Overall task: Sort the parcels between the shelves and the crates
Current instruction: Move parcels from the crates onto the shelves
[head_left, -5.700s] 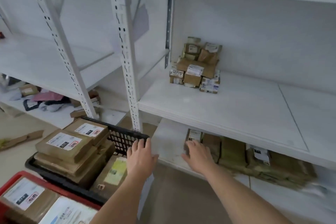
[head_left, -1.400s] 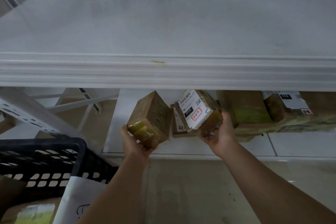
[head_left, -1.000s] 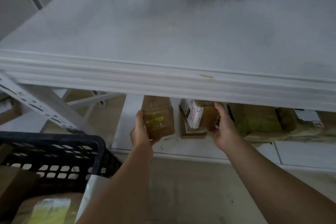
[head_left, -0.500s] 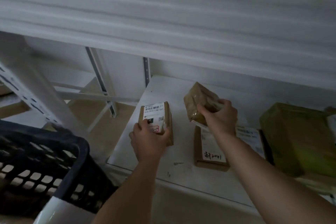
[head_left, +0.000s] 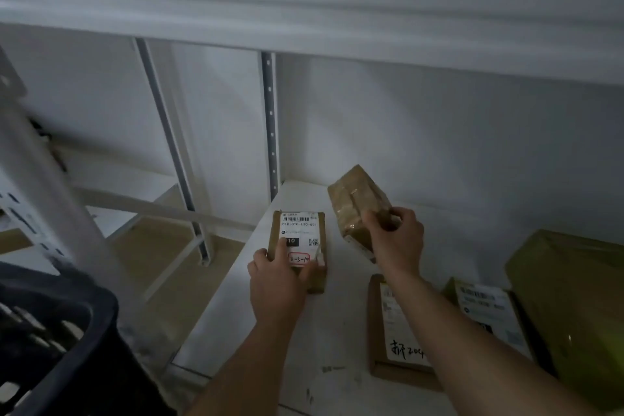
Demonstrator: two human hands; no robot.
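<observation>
- Left hand (head_left: 278, 284) grips the labelled parcel (head_left: 299, 248) at its near end, thumb on one edge, fingers curled round the other, the box lying flat on the lower shelf (head_left: 236, 307) near its left end.
- Right hand (head_left: 396, 240) pinches the taped parcel (head_left: 358, 209) at its near corner, fingers curled tight, holding it tilted and apparently clear of the shelf board.
- Both look like small stiff cardboard blocks, likely light enough for one hand each.
- That taped one is wrapped in glossy brown tape, so I'd judge it slick; a wider hold across its flat faces would be safer than this corner pinch.
- The labelled box has a matte white paper label with a red-ringed handwritten mark; best held by the long edges, keeping the label readable.
- A flat parcel (head_left: 400, 341) with handwriting lies beneath the right forearm, a yellow-green wrapped parcel (head_left: 574, 307) further right.
- Black plastic crate (head_left: 50, 348), lattice-walled, waits low at the left.
</observation>
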